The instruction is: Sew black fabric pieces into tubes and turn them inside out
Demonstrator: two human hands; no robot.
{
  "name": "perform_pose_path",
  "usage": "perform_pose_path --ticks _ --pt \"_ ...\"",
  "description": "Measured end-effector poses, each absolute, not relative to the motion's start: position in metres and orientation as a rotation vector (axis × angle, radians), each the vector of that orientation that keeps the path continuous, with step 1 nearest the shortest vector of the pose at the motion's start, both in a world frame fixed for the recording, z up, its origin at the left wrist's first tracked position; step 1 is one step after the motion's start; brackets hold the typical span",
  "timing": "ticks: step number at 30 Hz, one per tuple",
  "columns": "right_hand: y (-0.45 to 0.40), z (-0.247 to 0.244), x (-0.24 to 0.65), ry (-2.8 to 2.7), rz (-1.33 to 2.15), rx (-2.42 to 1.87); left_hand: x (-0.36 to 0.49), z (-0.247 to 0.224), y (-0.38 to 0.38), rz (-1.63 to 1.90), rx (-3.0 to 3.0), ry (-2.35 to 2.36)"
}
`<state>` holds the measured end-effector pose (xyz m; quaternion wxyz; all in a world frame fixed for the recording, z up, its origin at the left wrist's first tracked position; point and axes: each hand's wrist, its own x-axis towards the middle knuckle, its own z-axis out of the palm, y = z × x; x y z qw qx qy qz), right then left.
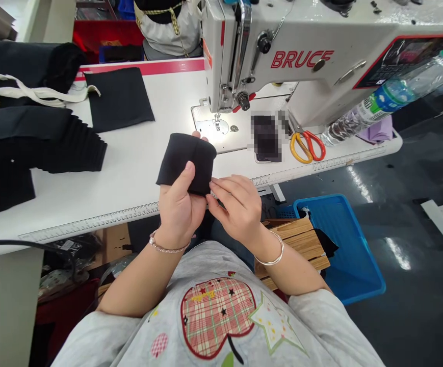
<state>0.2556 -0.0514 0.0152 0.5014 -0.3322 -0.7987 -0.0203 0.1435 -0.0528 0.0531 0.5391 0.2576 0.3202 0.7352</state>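
Observation:
A folded piece of black fabric [183, 158] is held up just in front of the sewing machine [259, 66]. My left hand [181, 206] grips it from below, thumb across its front and fingertips showing behind its top edge. At its lower right corner, my right hand [238, 206] pinches the fabric edge between thumb and fingers. Behind the fabric are the presser foot [217, 122] and the lit needle plate [202, 120]. A flat black fabric square [120, 99] lies on the white table to the left.
Stacked black fabric pieces [41, 137] and a white strip [33, 92] lie on the left of the table [129, 178]. Scissors [307, 145], a pixelated phone-like object [267, 137] and a plastic bottle [382, 102] are on the right. Below stands a blue bin [359, 255].

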Motion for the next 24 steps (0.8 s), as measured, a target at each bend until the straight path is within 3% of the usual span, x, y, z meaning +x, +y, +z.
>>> perform_pose_path --ticks 7,24 --pt "-0.054 0.015 0.249 -1.982 -0.205 -0.932 0.143 0.048 -0.05 1.727 0.58 0.737" --pt "-0.062 0.027 0.25 -2.072 -0.162 -0.961 0.143 0.053 -0.043 1.645 0.667 0.77"
